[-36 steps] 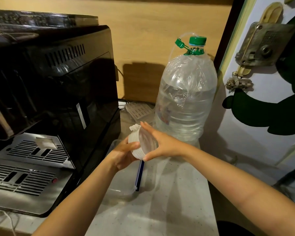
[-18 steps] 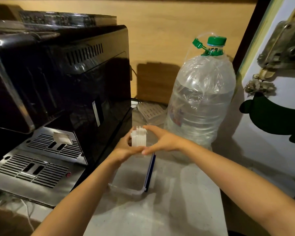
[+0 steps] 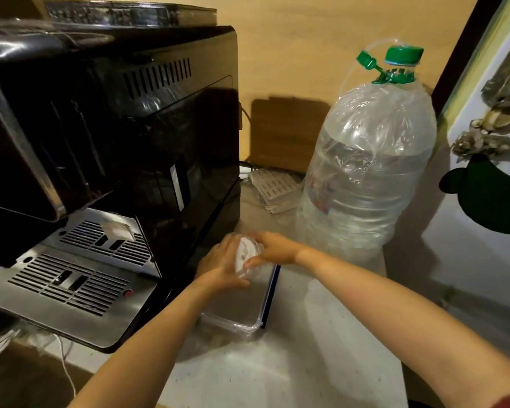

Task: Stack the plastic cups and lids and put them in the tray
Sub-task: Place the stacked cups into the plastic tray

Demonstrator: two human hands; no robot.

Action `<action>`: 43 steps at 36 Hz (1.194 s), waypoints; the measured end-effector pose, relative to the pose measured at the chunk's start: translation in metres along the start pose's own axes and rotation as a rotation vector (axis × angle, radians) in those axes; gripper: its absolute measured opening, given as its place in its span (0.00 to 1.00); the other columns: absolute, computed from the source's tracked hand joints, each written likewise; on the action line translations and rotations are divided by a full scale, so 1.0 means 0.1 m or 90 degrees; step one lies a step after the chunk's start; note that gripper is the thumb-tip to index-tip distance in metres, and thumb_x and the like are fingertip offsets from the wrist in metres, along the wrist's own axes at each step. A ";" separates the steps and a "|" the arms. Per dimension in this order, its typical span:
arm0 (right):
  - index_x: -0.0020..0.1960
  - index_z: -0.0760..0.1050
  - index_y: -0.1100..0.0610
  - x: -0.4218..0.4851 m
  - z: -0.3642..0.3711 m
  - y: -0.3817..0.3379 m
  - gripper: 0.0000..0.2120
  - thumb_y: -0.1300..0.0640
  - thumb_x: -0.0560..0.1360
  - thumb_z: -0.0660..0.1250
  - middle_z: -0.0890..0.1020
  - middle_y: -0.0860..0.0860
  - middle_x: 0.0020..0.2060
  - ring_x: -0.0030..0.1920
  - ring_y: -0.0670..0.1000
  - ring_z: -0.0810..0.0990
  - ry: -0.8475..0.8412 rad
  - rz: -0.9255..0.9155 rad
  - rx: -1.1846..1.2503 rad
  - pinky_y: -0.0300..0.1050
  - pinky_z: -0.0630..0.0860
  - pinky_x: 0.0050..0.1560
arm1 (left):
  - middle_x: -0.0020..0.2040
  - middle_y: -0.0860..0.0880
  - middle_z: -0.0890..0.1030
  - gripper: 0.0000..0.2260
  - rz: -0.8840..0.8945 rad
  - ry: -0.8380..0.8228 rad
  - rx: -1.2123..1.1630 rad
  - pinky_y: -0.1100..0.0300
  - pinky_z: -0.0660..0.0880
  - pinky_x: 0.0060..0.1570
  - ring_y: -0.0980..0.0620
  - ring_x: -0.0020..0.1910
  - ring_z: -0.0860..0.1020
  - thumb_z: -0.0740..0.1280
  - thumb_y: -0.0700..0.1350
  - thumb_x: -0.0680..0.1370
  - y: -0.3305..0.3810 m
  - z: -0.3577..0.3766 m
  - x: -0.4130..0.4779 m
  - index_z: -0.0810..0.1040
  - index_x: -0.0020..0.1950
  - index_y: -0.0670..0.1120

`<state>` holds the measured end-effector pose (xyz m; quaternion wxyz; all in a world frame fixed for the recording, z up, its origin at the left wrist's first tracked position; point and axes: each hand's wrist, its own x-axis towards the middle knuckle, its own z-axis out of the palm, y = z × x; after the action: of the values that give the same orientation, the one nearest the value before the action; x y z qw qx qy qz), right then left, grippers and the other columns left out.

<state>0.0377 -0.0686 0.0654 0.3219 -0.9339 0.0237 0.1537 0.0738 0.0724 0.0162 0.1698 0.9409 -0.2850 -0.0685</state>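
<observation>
A stack of clear plastic lids stands on edge between my two hands, just above the far end of the tray. My left hand cups the stack from the left and below. My right hand presses on it from the right, fingers over its top. The tray is a clear rectangular box with a blue edge along its right side, lying on the white counter beside the coffee machine. Whether the stack touches the tray floor is hidden by my hands. No cups show.
A black coffee machine with a steel drip grate fills the left. A large water bottle with a green cap stands to the right of the tray. A white slotted part lies behind. White wall on the right.
Both hands have carried the lid stack downward, from chest-high over the counter to just above the tray's far end. The camera has tilted down and left.
</observation>
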 end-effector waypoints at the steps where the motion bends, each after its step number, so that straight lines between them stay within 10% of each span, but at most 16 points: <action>1: 0.67 0.68 0.58 0.01 0.02 0.02 0.28 0.54 0.70 0.72 0.76 0.57 0.64 0.63 0.56 0.74 -0.014 -0.003 -0.012 0.40 0.68 0.57 | 0.75 0.47 0.56 0.44 0.002 -0.014 0.026 0.51 0.68 0.63 0.46 0.70 0.62 0.73 0.53 0.65 -0.02 0.03 0.00 0.51 0.73 0.49; 12: 0.60 0.74 0.59 0.25 0.31 0.27 0.23 0.49 0.70 0.72 0.81 0.57 0.57 0.56 0.57 0.79 -0.090 0.037 -0.173 0.45 0.72 0.54 | 0.72 0.47 0.59 0.39 0.021 -0.110 0.117 0.50 0.68 0.63 0.45 0.71 0.59 0.70 0.55 0.68 -0.08 0.37 0.05 0.53 0.72 0.51; 17: 0.64 0.71 0.58 0.32 0.40 0.30 0.26 0.44 0.71 0.68 0.77 0.55 0.62 0.65 0.57 0.72 -0.112 0.092 -0.264 0.56 0.57 0.71 | 0.71 0.46 0.62 0.37 0.021 -0.099 0.095 0.50 0.71 0.58 0.45 0.68 0.64 0.65 0.62 0.69 -0.13 0.48 0.04 0.54 0.72 0.52; 26: 0.59 0.73 0.58 0.33 0.52 0.31 0.23 0.41 0.73 0.63 0.77 0.55 0.60 0.67 0.57 0.69 -0.141 0.101 -0.360 0.64 0.45 0.72 | 0.70 0.46 0.63 0.34 0.034 -0.110 0.106 0.51 0.71 0.56 0.46 0.67 0.65 0.65 0.61 0.70 -0.15 0.59 0.04 0.57 0.70 0.49; 43: 0.75 0.51 0.58 0.22 0.51 0.34 0.35 0.42 0.76 0.59 0.59 0.57 0.75 0.75 0.58 0.53 -0.057 0.082 -0.390 0.57 0.48 0.74 | 0.77 0.43 0.42 0.39 0.035 -0.158 0.193 0.49 0.41 0.72 0.44 0.75 0.41 0.58 0.61 0.74 -0.07 0.52 0.13 0.40 0.74 0.46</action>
<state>0.0401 -0.0634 0.0005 0.0156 -0.9764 0.0212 0.2143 0.0766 0.0562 -0.0358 -0.0087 0.9318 -0.3364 -0.1358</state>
